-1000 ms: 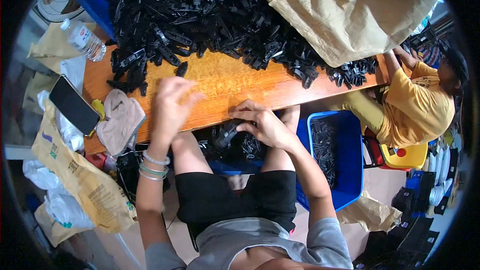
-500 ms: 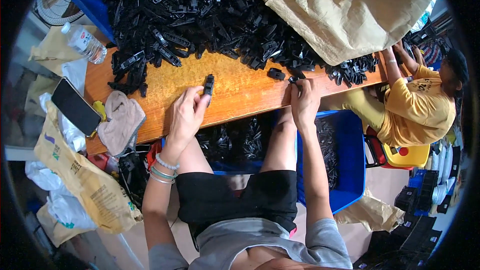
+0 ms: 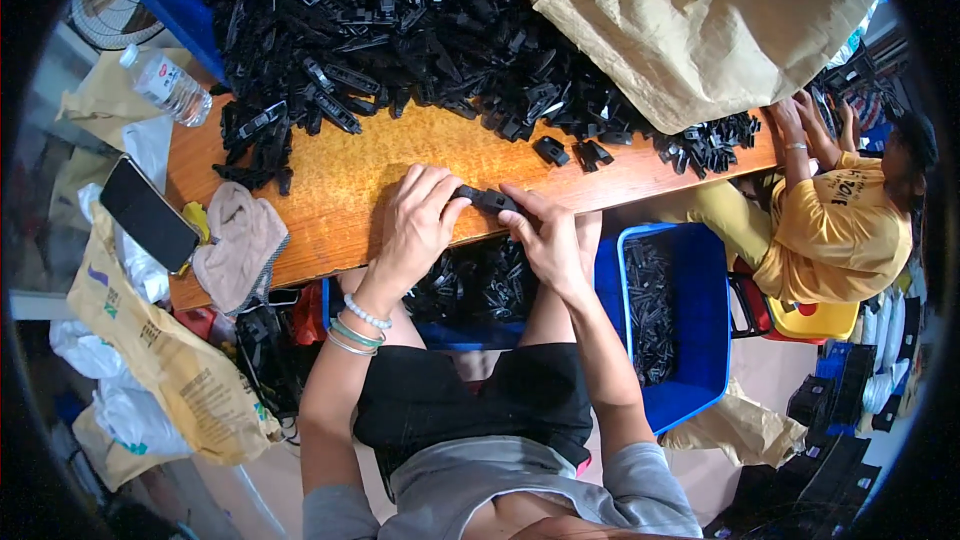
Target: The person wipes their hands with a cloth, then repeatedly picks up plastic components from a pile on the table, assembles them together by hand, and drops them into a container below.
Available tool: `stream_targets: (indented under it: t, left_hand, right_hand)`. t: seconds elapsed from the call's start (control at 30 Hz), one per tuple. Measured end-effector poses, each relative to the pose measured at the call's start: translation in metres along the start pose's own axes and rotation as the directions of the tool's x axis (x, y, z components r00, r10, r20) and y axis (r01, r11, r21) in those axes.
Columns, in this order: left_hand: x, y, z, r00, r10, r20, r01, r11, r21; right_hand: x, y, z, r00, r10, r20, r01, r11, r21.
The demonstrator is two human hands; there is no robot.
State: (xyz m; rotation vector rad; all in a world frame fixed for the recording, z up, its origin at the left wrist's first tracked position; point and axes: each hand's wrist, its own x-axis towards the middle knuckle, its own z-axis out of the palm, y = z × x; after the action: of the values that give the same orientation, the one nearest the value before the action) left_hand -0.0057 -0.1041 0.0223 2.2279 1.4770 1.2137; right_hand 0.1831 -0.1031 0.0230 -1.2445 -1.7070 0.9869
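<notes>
Near the front edge of the wooden table (image 3: 370, 155), both my hands meet on a small, long black plastic part (image 3: 487, 200). My left hand (image 3: 422, 218) is closed on its left end, thumb and fingers pinching it. My right hand (image 3: 548, 243) pinches the right end. Fingertips cover both ends, so I cannot tell whether it is one piece or two fitted together. Just beyond my right hand lie two loose black plastic pieces (image 3: 550, 150). A large heap of similar black parts (image 3: 400, 40) spreads over the far side of the table.
A tan sack (image 3: 690, 30) overlies the heap at right. Blue bins hold black parts, one (image 3: 705, 340) beside my right leg, another under the table edge. At left are a bottle (image 3: 165, 85), phone (image 3: 150, 212) and cloth (image 3: 238, 245). A co-worker in yellow (image 3: 840, 225) sits at right.
My left hand has moved right with the black part. My right hand has come left from the loose pieces and now grips the part's other end.
</notes>
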Motion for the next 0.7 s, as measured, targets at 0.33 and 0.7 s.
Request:
stream_targets:
  t: [0.33, 0.7]
  left_hand:
    - [-0.004, -0.001, -0.008, 0.993, 0.077, 0.084, -0.071, 0.995, -0.069]
    - [0.015, -0.077, -0.061, 0.986, -0.004, -0.168, 0.074, 0.908, 0.413]
  right_hand:
    - [0.008, -0.010, 0.002, 0.986, -0.168, -0.026, 0.146, 0.916, -0.373]
    - [-0.018, -0.012, -0.038, 0.924, -0.022, 0.381, 0.100, 0.977, -0.186]
